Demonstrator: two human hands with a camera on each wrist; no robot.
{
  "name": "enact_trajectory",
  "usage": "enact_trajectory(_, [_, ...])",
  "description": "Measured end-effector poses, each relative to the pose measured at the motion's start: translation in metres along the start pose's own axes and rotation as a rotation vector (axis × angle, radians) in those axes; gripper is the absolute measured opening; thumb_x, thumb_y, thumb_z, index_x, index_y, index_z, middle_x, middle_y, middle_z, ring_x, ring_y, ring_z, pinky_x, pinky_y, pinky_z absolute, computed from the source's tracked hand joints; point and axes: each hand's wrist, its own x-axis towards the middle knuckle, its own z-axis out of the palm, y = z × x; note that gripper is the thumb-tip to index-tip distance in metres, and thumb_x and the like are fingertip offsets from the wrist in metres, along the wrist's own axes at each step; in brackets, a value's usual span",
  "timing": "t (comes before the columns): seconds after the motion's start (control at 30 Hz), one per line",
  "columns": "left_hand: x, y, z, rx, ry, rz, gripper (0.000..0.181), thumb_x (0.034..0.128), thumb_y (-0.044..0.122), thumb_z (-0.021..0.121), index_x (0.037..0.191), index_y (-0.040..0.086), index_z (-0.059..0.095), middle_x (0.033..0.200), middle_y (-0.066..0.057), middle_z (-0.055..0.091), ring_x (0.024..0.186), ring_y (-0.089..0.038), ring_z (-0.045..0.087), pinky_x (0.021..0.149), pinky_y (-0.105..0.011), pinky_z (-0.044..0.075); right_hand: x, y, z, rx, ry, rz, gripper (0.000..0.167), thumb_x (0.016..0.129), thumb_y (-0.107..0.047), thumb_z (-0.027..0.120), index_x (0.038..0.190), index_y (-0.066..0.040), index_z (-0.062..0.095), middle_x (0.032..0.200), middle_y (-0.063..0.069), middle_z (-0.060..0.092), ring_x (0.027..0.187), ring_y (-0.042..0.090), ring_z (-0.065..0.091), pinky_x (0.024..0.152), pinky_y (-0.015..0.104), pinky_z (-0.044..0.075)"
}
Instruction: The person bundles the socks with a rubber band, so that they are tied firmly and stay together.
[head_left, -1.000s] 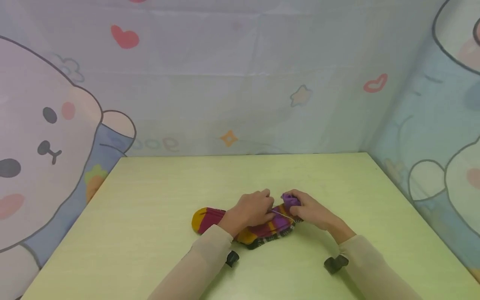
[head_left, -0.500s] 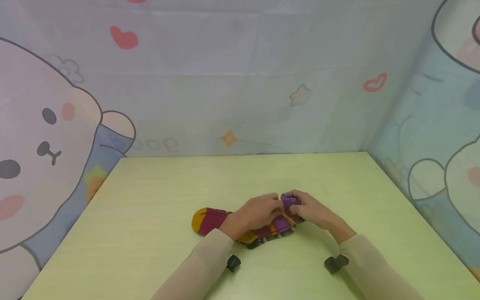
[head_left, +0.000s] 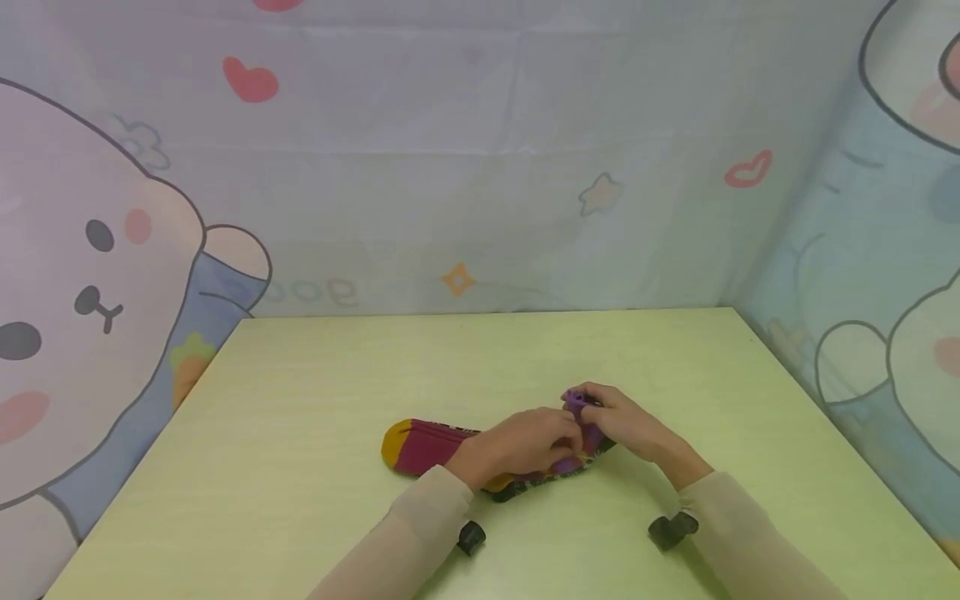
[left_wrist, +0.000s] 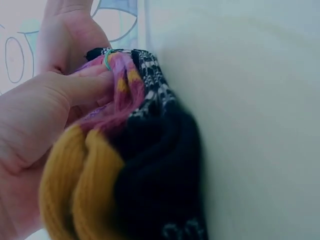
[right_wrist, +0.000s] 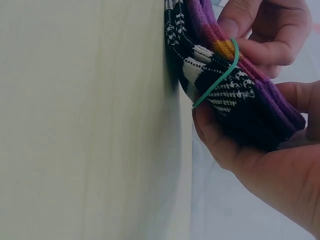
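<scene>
A bundle of knitted socks (head_left: pixel 429 447) lies on the table, one pair maroon with yellow and purple, the other black with white patterns (right_wrist: pixel 235 100). A thin green rubber band (right_wrist: pixel 220 76) runs round the bundle near the cuffs. My left hand (head_left: pixel 525 443) lies over the middle of the bundle, and its thumb and finger pinch the band against the striped part. With curled fingers my right hand (head_left: pixel 628 425) grips the purple cuff end (right_wrist: pixel 287 112), lifted a little off the table. The yellow heels (left_wrist: pixel 82 185) show beside my left palm. Part of the socks is hidden under my left hand.
The pale yellow-green table (head_left: pixel 315 375) extends around the socks. Behind it hangs a cartoon-printed cloth (head_left: pixel 420 167). A small black device sits under each wrist, one at the left (head_left: pixel 471 537) and one at the right (head_left: pixel 672 530).
My left hand has slid right along the socks, bringing the rubber band closer to the cuff end and my right hand. The right hand keeps its grip almost in place.
</scene>
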Motion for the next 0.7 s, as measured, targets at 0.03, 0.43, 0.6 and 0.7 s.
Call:
enact_trajectory(0.03, [-0.0008,0.0001,-0.0006,-0.001,-0.004,0.006,0.01,0.1001,0.016,0.063,0.102,0.017,0.073,0.1,0.009,0.062,0.088,-0.002,0.054,0.079,-0.012,0.044,0.0002,-0.0003,0.0002,0.0,0.005,0.006,0.042,0.098,-0.007,0.046,0.137,0.01,0.046,0.118,0.019,0.057,0.096,0.028,0.06,0.077,0.038,0.054])
enact_trajectory(0.43, [-0.0039,-0.0047,0.0017,-0.201,0.07,-0.095,0.013,0.1021,0.013,0.059,0.115,0.009,0.057,0.093,0.007,0.071,0.07,-0.001,0.057,0.066,-0.014,0.047,0.0001,-0.0056,0.0,-0.073,0.059,0.018,0.052,0.092,-0.006,0.059,0.14,0.006,0.046,0.132,0.022,0.053,0.108,0.031,0.058,0.083,0.037,0.053])
enact_trajectory(0.6, [-0.0043,-0.0021,-0.0009,-0.286,0.083,-0.155,0.05,0.1016,0.015,0.06,0.14,0.011,0.028,0.083,0.005,0.07,0.056,-0.003,0.055,0.056,-0.018,0.045,-0.0015,-0.007,-0.0014,-0.044,0.094,0.017,0.079,0.086,-0.015,0.074,0.15,0.003,0.032,0.145,0.026,0.038,0.123,0.042,0.049,0.087,0.041,0.053])
enact_trajectory(0.7, [-0.005,-0.0005,-0.0037,-0.273,0.075,-0.154,0.079,0.1016,0.016,0.06,0.157,0.015,0.004,0.075,0.004,0.065,0.054,-0.005,0.053,0.057,-0.018,0.046,-0.0022,-0.0093,-0.0025,-0.015,0.087,0.012,0.085,0.084,-0.019,0.079,0.152,0.0,0.031,0.147,0.024,0.036,0.128,0.044,0.044,0.09,0.044,0.052])
